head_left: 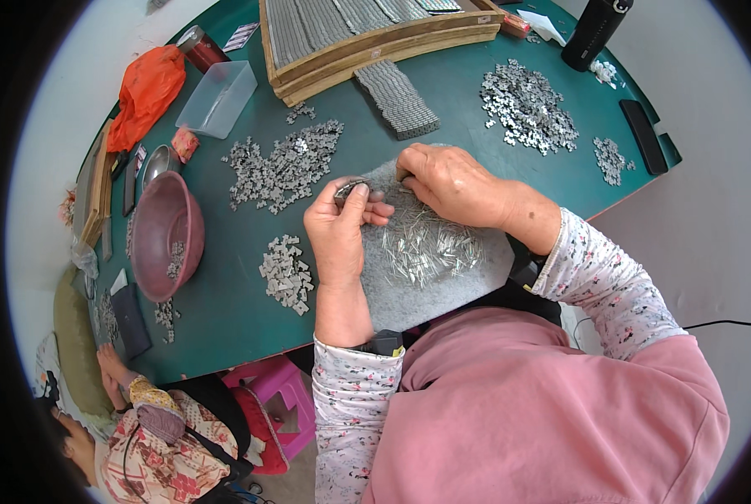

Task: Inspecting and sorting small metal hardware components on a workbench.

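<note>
My left hand [339, 231] is closed around a short dark stack of small metal links [349, 192], its thumb pressed on the near side. Just to the right, my right hand [455, 185] has its fingers curled down at the far edge of a grey felt mat [392, 309]. What those fingertips hold, if anything, is hidden. Many thin silvery pins [426, 252] lie scattered on the mat below both hands. Left of my left hand are a heap of flat metal pieces [287, 273] and a larger heap of grey links [283, 168].
Beyond my hands, a linked metal strip [399, 102] lies before a wooden tray [384, 55] of similar strips. More links [526, 105], a black bottle [593, 34] and a phone [642, 136] are at right. A pink bowl [167, 235] and clear box [217, 99] stand left. Another person [165, 428] sits lower left.
</note>
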`<state>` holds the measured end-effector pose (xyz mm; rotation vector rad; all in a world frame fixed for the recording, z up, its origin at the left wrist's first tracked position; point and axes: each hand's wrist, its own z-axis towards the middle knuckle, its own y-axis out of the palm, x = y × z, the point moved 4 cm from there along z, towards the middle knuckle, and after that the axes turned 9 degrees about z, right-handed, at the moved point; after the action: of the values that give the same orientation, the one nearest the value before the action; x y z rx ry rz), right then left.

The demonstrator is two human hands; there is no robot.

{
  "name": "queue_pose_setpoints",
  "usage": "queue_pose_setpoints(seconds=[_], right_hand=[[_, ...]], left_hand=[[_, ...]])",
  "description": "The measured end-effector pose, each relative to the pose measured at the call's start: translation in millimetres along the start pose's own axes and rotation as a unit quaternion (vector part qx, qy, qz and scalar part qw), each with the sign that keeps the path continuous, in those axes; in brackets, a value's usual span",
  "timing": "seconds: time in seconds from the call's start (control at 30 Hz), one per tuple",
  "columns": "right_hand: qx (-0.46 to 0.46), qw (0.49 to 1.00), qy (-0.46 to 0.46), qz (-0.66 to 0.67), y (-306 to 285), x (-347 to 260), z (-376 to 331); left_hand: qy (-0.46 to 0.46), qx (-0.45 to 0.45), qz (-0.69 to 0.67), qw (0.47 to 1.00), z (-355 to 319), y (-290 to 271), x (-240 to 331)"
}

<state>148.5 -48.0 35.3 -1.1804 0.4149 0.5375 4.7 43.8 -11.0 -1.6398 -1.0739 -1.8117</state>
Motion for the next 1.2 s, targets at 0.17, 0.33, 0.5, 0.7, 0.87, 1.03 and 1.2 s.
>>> queue_pose_setpoints(seconds=[0.17,0.33,0.5,0.7,0.87,1.03,1.2], right_hand=[[0.042,0.989,-0.026,0.141,-8.0,-6.9,6.7],[0.05,0.983,-0.042,0.171,-10.6,-9.2,17.9],[0.03,0.971,0.008,0.235,-10.2,-11.7,19.5],[0.012,0.968,0.043,0.248,-8.7,-10.1,20.2],[0.029,0.99,-0.089,0.105,-11.7,-22.1,20.9],[-0.016,0.99,-0.144,-0.001,-9.8,-40.2,24.8],[-0.032,0.994,-0.105,0.021,-9.9,-37.7,26.0]], left_hand=[[0.029,-0.025,0.059,0.998,-3.5,5.5,6.9],[0.055,-0.037,0.062,0.996,-4.0,8.4,9.4],[0.057,-0.046,0.07,0.995,-6.0,11.9,11.6],[0.059,-0.047,0.076,0.994,-7.4,12.0,10.7],[0.054,-0.031,0.105,0.992,-7.3,16.3,11.7],[0.157,-0.008,0.228,0.961,-10.5,18.0,14.2],[0.181,-0.01,0.252,0.951,-14.6,19.7,14.6]])
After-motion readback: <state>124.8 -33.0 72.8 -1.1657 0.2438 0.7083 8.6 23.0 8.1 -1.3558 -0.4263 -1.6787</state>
